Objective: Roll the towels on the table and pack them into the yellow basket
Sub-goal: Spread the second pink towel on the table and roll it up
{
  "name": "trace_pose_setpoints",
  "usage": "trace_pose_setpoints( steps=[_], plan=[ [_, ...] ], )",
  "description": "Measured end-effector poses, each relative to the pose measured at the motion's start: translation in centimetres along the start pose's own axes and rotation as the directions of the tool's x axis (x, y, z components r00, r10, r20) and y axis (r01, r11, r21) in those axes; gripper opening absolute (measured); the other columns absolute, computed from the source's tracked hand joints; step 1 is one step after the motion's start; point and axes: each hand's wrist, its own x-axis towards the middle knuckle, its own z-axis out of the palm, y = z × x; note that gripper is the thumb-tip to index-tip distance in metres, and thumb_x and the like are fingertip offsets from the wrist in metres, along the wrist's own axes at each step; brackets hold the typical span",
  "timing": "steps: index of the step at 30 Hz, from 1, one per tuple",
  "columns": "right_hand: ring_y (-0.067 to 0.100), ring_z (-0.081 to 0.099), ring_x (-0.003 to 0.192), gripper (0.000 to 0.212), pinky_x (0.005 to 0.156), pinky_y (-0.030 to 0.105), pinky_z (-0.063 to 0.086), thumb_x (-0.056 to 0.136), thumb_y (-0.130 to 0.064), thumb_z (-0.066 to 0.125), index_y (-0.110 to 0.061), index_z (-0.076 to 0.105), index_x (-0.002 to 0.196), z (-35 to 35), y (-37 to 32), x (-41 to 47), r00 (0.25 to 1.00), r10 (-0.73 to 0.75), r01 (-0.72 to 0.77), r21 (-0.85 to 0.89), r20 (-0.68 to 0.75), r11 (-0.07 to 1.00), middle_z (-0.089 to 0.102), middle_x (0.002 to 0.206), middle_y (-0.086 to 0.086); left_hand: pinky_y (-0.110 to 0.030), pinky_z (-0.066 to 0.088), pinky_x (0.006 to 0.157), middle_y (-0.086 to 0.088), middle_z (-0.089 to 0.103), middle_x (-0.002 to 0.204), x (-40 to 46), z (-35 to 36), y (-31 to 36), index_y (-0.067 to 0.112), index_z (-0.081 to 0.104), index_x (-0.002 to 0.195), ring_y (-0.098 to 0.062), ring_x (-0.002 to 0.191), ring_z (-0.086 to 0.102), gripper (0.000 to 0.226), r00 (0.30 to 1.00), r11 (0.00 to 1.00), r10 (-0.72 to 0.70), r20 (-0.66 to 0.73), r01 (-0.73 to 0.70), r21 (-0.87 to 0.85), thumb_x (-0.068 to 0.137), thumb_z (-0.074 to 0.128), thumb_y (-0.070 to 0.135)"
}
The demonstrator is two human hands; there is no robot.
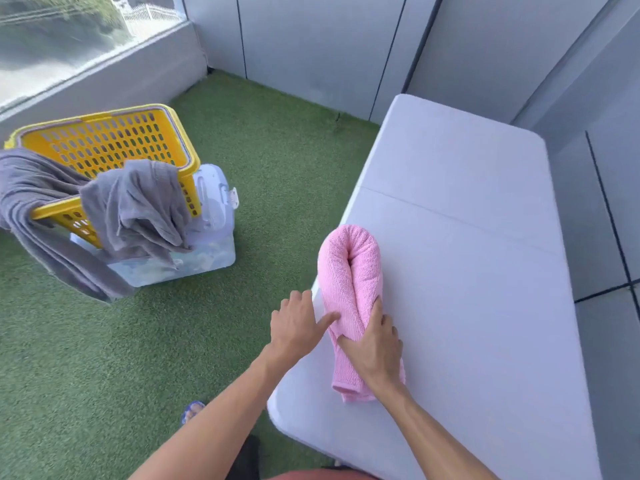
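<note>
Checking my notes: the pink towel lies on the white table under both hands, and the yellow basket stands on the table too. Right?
Not quite. In the head view the yellow basket sits on a clear box on the grass, not on the table. The pink towel is on the table, under both hands.

A pink terry towel [349,271], rolled and doubled over on itself, lies along the near-left edge of the white folding table [467,271], which fills the right of the scene. The right hand [375,348] rests on the towel's near part; the left hand [298,327] sits just left of it, thumb touching the towel. Well apart to the far left, on the green artificial grass floor [277,161], a yellow perforated plastic basket [114,140] stands tilted on a clear plastic storage box [207,251]. Grey towels [138,206] hang over the basket's near rim.
</note>
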Motion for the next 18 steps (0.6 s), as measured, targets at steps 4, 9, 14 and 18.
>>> trace_pose_setpoints(
  steps=[4, 9, 14, 18],
  plan=[
    [0.032, 0.055, 0.106, 0.109, 0.082, 0.042, 0.047, 0.066, -0.064, 0.069, -0.017, 0.017, 0.15, 3.0, -11.2, 1.6, 0.997, -0.074, 0.072, 0.046, 0.036, 0.996, 0.052, 0.122, 0.01, -0.042, 0.042, 0.088, -0.006, 0.049, 0.124, 3.0, -6.4, -10.4, 0.016, 0.041, 0.131, -0.028, 0.113, 0.05, 0.054, 0.996, 0.999, -0.026, -0.091, 0.028, 0.024, 0.092, 0.046, 0.055],
    [0.028, 0.057, 0.107, 0.108, 0.082, 0.039, 0.05, 0.063, -0.067, 0.069, -0.022, 0.02, 0.148, 5.8, -24.3, 3.3, 0.975, -0.196, 0.179, 0.156, 0.103, 0.971, 0.054, 0.12, 0.007, -0.041, 0.042, 0.088, -0.003, 0.049, 0.123, 6.3, -14.8, -22.7, 0.018, 0.044, 0.13, -0.027, 0.116, 0.049, 0.045, 0.973, 0.994, -0.098, -0.207, 0.107, 0.032, 0.095, 0.046, 0.046],
    [0.027, 0.054, 0.111, 0.106, 0.082, 0.039, 0.047, 0.065, -0.065, 0.067, -0.025, 0.016, 0.149, 7.9, -34.6, 7.0, 0.924, -0.348, 0.331, 0.127, 0.156, 0.935, 0.052, 0.122, 0.004, -0.041, 0.042, 0.088, -0.004, 0.051, 0.121, 10.9, -20.7, -31.2, 0.018, 0.048, 0.125, -0.028, 0.115, 0.049, 0.039, 0.928, 0.98, -0.193, -0.318, 0.197, -0.019, 0.095, 0.047, 0.042],
    [0.029, 0.052, 0.116, 0.106, 0.087, 0.041, 0.046, 0.064, -0.065, 0.065, -0.026, 0.016, 0.149, 9.0, -42.7, 11.9, 0.895, -0.4, 0.387, 0.102, 0.196, 0.916, 0.052, 0.126, 0.006, -0.041, 0.042, 0.088, -0.004, 0.051, 0.122, 15.6, -23.8, -36.0, 0.02, 0.049, 0.126, -0.028, 0.114, 0.049, 0.039, 0.895, 0.969, -0.243, -0.374, 0.239, -0.056, 0.093, 0.047, 0.041]
  ],
)
